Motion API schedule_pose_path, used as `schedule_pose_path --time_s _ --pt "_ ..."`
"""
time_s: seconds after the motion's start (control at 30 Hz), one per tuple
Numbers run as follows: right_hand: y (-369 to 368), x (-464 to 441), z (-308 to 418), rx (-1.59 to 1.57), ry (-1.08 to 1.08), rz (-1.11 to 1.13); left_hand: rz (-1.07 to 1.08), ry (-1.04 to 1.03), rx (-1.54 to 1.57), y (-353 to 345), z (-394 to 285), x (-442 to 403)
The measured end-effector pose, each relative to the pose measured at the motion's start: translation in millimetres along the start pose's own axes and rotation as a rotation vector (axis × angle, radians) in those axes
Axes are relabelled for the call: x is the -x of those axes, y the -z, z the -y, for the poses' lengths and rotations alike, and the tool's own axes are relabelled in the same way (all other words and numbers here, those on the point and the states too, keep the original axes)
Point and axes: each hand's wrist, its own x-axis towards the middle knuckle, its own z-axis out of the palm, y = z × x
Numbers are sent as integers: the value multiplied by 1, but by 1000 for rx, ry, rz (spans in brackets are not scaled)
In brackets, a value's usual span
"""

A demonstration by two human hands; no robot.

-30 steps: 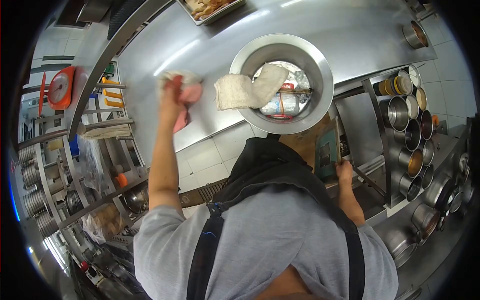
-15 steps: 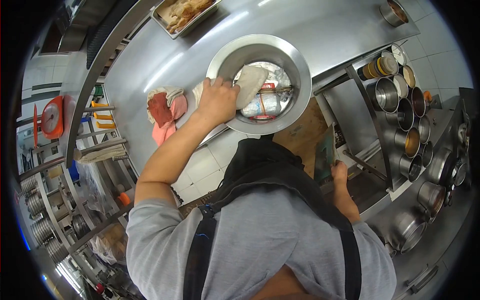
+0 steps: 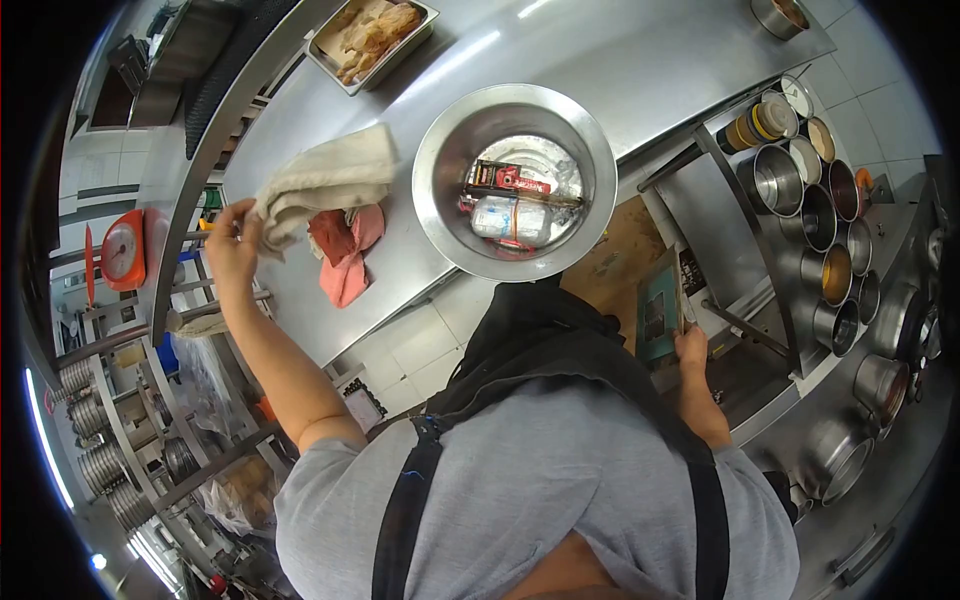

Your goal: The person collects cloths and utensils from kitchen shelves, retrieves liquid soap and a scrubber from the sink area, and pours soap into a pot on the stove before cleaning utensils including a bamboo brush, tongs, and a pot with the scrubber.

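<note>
The left hand [image 3: 235, 240] pinches a cream towel [image 3: 335, 172] by one end over the steel table [image 3: 620, 70]; swung low, it could drag the pink cloth [image 3: 345, 282] or catch the metal basin [image 3: 427, 190]. The teal board [image 3: 656, 312] could tip unsupported; whether the right hand [image 3: 691, 347] at its edge grips, I cannot tell.

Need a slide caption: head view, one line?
Left hand holds a pale cloth left of the bowl; right hand at a green panel.

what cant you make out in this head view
Head view:
Pink cloth: partly hidden behind the pale towel in the left hand.
Metal pot: far side cut off by the upper edge.
Orange scale: dial numbers too small.
Right hand: grip too small to make out.
</note>
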Motion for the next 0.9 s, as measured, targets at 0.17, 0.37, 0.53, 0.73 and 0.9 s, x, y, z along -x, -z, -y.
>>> schedule_pose_path --time_s 0.17,0.37,0.53,0.73,0.9 --pt "-1 -10 -10 51 15 -22 59 -415 57 -98 -55 11" --pt "7 3 -7 16 10 -74 856 -493 -332 -315 -202 4" --pt "11 31 -2 -82 -32 -121 865 -462 -463 -360 -237 34" --pt "-18 59 -47 -204 -148 -83 714 -300 -104 -313 -209 -7" --pt "-25 58 -68 -18 -204 -14 703 69 593 -232 -173 -3"
